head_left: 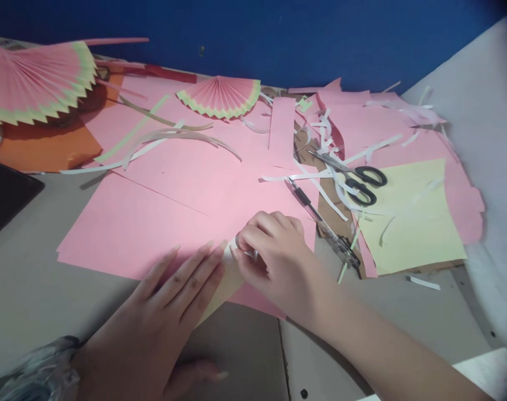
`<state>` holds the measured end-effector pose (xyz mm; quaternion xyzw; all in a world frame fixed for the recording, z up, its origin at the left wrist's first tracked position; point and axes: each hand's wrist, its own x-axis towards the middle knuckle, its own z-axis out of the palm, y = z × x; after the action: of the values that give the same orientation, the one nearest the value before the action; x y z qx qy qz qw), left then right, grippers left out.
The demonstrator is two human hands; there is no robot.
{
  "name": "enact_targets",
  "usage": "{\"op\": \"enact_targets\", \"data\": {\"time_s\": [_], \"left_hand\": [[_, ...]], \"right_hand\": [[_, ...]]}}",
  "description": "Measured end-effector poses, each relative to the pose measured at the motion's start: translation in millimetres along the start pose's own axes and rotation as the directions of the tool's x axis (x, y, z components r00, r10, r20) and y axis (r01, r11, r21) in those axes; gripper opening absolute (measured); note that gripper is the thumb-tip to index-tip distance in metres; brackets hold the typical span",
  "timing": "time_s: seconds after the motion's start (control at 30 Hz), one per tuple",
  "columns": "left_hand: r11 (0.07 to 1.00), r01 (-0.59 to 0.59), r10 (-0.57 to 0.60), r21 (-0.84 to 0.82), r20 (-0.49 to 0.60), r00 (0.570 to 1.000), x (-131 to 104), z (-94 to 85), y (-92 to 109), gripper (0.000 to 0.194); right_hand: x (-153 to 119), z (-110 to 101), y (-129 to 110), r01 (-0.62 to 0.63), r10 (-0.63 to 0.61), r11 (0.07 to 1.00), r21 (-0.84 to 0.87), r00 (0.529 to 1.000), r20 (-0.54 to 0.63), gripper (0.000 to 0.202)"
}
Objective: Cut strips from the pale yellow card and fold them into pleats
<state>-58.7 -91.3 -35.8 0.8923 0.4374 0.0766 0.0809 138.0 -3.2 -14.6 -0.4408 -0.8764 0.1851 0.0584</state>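
Note:
My left hand (182, 301) lies flat with its fingers stretched out, pressing on a narrow piece of pale yellow paper (220, 295). That piece rests slantwise on large pink sheets (165, 206), partly covered by the fingers. At its upper end my right hand (274, 250) is closed in a pinch, touching a small white bit (232, 243); what sits between the fingertips is mostly hidden. To the right of this hand are a pen (316, 214) and black-handled scissors (357, 181), both among thin white paper strips (332, 192).
Pleated pink fans with yellow-green edges, a large one (40, 83) and a smaller one (220, 97), stand at the back. A yellow sheet (416, 223) lies on cardboard at right. A black object (9, 195) is at left. A blue wall (253, 39) closes off the back.

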Motion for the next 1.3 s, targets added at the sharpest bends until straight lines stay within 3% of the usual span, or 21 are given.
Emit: {"op": "enact_targets", "data": {"time_s": [0.5, 0.93, 1.3], "left_hand": [[1.0, -0.003, 0.004, -0.022, 0.023, 1.0, 0, 0.2, -1, 0.08], [0.993, 0.046, -0.052, -0.108, -0.051, 0.997, 10, -5.5, -6, 0.082], [1.0, -0.013, 0.015, -0.025, 0.053, 0.999, 10, -4.0, -7, 0.092]], "right_hand": [[-1, 1, 0, 0.008, -0.008, 1.0, -0.004, 1.0, -0.003, 0.015], [1, 0, 2, 0.037, -0.036, 0.999, 0.011, 0.999, -0.013, 0.014], [-1, -2, 3, 0.018, -0.019, 1.0, -0.014, 0.999, -0.04, 0.013]]}}
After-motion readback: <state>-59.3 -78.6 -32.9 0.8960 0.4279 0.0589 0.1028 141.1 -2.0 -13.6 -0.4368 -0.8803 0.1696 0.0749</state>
